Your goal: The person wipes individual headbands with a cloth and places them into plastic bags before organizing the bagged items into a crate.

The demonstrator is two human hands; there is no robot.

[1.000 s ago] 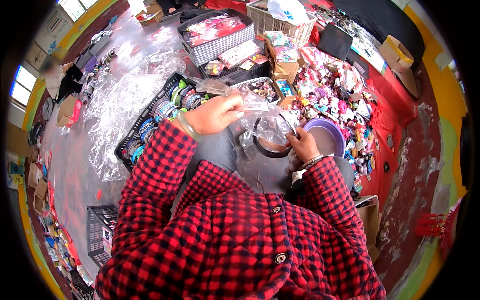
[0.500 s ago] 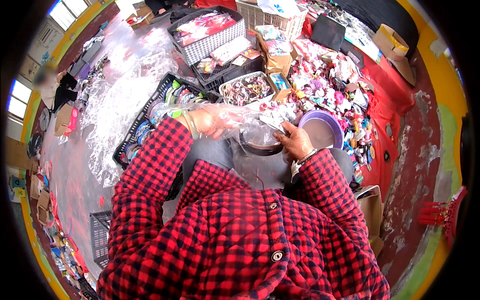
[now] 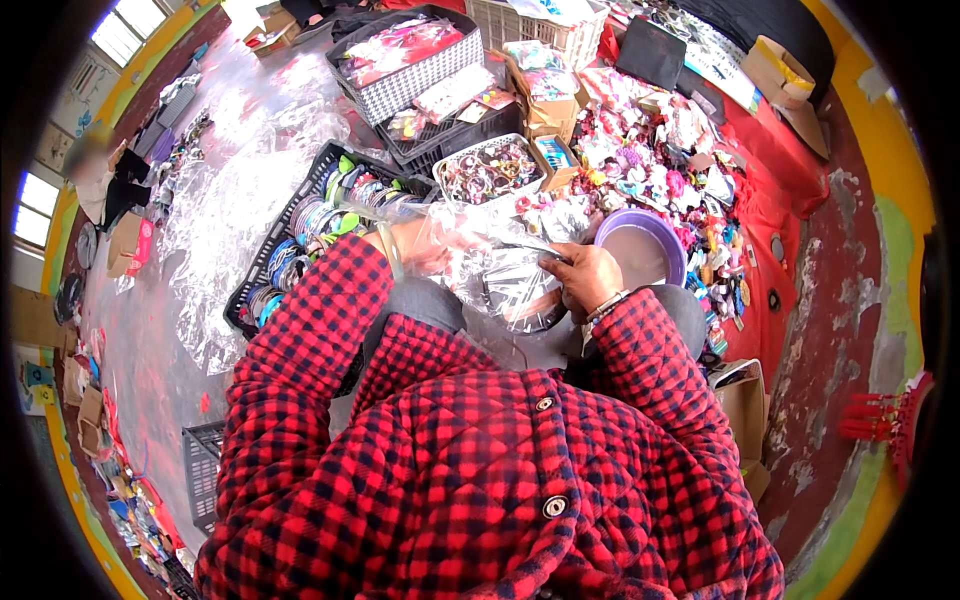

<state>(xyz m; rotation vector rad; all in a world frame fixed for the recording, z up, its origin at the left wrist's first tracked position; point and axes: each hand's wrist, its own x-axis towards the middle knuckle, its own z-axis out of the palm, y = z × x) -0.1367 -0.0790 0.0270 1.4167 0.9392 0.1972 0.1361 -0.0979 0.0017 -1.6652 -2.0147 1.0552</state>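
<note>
My left hand [image 3: 432,246] is partly covered by a crinkled clear plastic bag [image 3: 465,238], and its fingers are lost behind the shiny film. On the other side, my right hand [image 3: 588,272] is closed, thumb and fingers pinching the bag's edge. Between the hands, over my lap, dark curved hoops [image 3: 535,312] that look like headbands show through the plastic. Glare hides how many hoops there are. Close beyond my left forearm stands a black crate [image 3: 262,258] of colourful headbands [image 3: 318,220].
A purple basin [image 3: 683,268] stands just right of my right hand. Beyond lie a white basket of hair ties [image 3: 490,172], a heap of colourful hair accessories [image 3: 650,150] and a woven basket [image 3: 425,70]. Plastic sheeting [image 3: 225,200] covers floor at left; a person [image 3: 105,185] sits far left.
The bag has spread out lower between my hands, over the dark hoops. My left hand has turned and is more covered by film. My right hand has shifted slightly, still pinching.
</note>
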